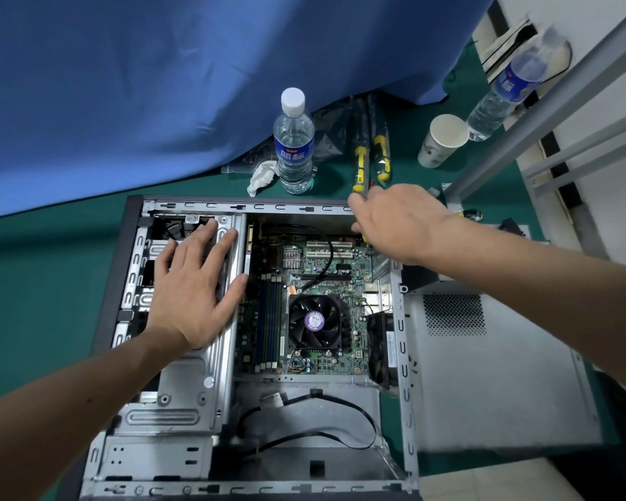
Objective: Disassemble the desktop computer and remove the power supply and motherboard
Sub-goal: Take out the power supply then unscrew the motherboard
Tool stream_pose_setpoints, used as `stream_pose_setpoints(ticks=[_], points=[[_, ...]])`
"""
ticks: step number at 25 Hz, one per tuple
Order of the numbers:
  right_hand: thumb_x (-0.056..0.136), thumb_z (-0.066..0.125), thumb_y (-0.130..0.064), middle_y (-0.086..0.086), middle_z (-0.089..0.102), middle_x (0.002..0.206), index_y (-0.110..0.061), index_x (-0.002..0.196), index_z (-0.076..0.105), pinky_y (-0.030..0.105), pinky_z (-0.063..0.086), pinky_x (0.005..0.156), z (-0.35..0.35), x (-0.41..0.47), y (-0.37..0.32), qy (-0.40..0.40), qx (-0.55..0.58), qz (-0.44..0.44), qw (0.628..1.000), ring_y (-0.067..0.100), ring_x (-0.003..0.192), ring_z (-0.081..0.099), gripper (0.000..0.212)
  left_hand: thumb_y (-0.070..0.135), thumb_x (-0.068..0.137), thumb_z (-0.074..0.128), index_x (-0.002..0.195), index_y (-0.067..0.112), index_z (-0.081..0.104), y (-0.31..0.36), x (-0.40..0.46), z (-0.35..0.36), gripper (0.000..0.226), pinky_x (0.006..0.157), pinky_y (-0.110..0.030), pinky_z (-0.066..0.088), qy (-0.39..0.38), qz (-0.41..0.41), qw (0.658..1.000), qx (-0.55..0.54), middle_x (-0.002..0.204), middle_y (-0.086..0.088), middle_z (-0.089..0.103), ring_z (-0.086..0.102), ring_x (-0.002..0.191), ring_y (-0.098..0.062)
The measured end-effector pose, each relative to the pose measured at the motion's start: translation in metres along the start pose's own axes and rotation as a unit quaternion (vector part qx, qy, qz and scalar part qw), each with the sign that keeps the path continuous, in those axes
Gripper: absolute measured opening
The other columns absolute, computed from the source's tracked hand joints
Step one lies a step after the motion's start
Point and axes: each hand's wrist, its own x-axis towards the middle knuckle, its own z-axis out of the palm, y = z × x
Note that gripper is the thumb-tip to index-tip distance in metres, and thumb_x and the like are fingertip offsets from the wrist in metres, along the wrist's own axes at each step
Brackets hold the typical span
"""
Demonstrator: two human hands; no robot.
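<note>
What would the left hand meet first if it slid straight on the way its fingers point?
The left hand lies flat on the metal drive cage, fingers pointing to the far end of the computer case. Sliding on, it would probably meet the black fan just past the fingertips, then the case's far wall; depth is unclear.

Bare forearms, left hand [192,291], right hand [402,222] (seemingly ringless).
</note>
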Motion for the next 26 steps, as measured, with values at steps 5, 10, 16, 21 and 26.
stream_pose_setpoints(ticks=[5, 10, 16, 21, 26], points=[[0.089, 0.058, -0.013, 0.005, 0.041, 0.118, -0.023, 0.115, 0.05, 0.036, 0.041, 0.079, 0.001, -0.006, -0.002, 0.0, -0.021, -0.134, 0.991, 0.025, 0.107, 0.038, 0.029, 0.058, 0.095, 0.028, 0.151, 0.025, 0.034, 0.0, 0.0, -0.001, 0.065, 0.116, -0.049, 0.016, -0.004, -0.001, 1.0, 0.0, 0.154, -0.009, 0.033, 0.034, 0.139, -0.026], [0.102, 0.032, -0.052, 0.013, 0.049, 0.099, -0.007, 0.119, 0.041, 0.031, 0.034, 0.047, 0.004, 0.0, -0.026, -0.031, -0.036, 0.131, 0.99, 0.021, 0.061, 0.048, 0.049, 0.058, 0.095, 0.027, 0.151, 0.024, 0.034, 0.0, 0.001, -0.001, 0.066, 0.116, -0.049, 0.017, -0.004, -0.001, 1.0, -0.001, 0.155, -0.009, 0.032, 0.035, 0.139, -0.026], [0.081, 0.058, 0.0, 0.011, 0.04, 0.122, -0.012, 0.125, 0.042, 0.035, 0.04, 0.075, 0.006, 0.001, -0.019, 0.014, 0.085, -0.016, 0.996, 0.029, 0.107, 0.039, 0.048, 0.057, 0.094, 0.028, 0.15, 0.024, 0.035, 0.0, 0.0, -0.001, 0.066, 0.115, -0.05, 0.018, -0.005, -0.001, 1.0, -0.001, 0.154, -0.01, 0.034, 0.035, 0.138, -0.027], [0.103, 0.04, -0.04, 0.014, 0.052, 0.11, -0.01, 0.12, 0.041, 0.032, 0.032, 0.045, 0.012, 0.001, -0.024, 0.019, 0.017, 0.16, 0.987, 0.025, 0.066, 0.047, 0.035, 0.057, 0.094, 0.029, 0.149, 0.023, 0.037, 0.0, -0.001, 0.0, 0.065, 0.114, -0.05, 0.02, -0.003, -0.001, 1.0, -0.001, 0.153, -0.01, 0.034, 0.037, 0.136, -0.028], [0.082, 0.056, -0.002, 0.008, 0.046, 0.114, -0.016, 0.123, 0.045, 0.036, 0.036, 0.072, 0.011, 0.0, -0.01, 0.048, 0.071, -0.038, 0.996, 0.027, 0.102, 0.038, 0.045, 0.056, 0.094, 0.03, 0.149, 0.023, 0.037, 0.0, -0.001, -0.001, 0.065, 0.114, -0.05, 0.02, -0.002, -0.001, 1.0, -0.001, 0.153, -0.01, 0.035, 0.037, 0.136, -0.028]])
